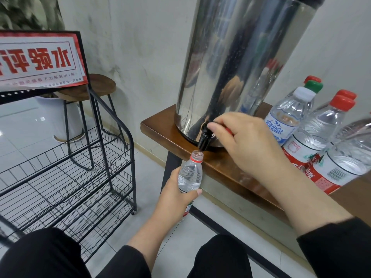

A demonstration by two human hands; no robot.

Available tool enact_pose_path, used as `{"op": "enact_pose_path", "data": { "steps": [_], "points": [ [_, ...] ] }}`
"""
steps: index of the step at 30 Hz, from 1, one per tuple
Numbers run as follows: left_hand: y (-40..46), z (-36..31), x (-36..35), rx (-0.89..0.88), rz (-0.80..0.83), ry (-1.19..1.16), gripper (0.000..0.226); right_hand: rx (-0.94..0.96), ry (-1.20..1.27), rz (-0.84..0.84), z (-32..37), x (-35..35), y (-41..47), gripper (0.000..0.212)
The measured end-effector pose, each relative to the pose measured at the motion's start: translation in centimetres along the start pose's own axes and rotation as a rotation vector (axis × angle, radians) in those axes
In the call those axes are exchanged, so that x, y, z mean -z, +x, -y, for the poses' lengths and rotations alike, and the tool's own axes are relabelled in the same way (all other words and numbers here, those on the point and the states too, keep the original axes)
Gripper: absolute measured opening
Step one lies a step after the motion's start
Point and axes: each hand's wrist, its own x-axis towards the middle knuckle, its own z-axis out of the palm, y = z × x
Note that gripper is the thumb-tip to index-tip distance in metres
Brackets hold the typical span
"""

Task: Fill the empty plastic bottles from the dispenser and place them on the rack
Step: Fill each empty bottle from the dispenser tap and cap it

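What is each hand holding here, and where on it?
Left hand grips the open bottle around its middle; right hand pinches the dispenser's tap lever.

I get a single head-worn wide view, looking forward and steeply down, close over the surface (216, 167) edge and dispenser (236, 67), rack (80, 177) at left.

Shiny silver steel dispenser drum (241, 63) with black tap (204, 138), red lever tip. Clear ribbed plastic bottle (190, 173), red neck ring, red-white label. Capped clear bottles (321, 127): red caps, one green, blue-white and red-white labels. Black wire rack (66, 169); red-white sign (38, 59). Dark brown wooden table (220, 167). Black sleeves (337, 245).
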Motion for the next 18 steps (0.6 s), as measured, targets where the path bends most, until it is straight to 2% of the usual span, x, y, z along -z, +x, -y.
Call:
{"op": "enact_pose_path", "data": {
  "steps": [3, 6, 10, 14, 18],
  "points": [
    [-0.1, -0.1, 0.0, 0.001, 0.007, 0.006, 0.068, -0.184, 0.089, -0.001, -0.6, 0.3, 1.5, 0.028],
    [-0.1, -0.1, 0.2, 0.003, 0.011, 0.004, 0.068, -0.239, 0.158, 0.035, -0.4, 0.2, 1.6, 0.025],
    [0.0, -0.1, 0.2, 0.005, 0.013, -0.012, 0.068, -0.319, 0.325, -0.101, -0.7, -0.2, 0.0, 0.026],
    [-0.1, 0.2, 0.3, -0.013, 0.034, -0.011, 0.067, -0.417, 0.611, -0.184, -0.7, -0.8, -3.2, 0.034],
    [-0.2, 0.5, 0.3, -0.018, 0.055, -0.022, 0.062, -0.461, 0.541, -0.127, 0.0, -1.6, -7.1, 0.031]
  ]
}}
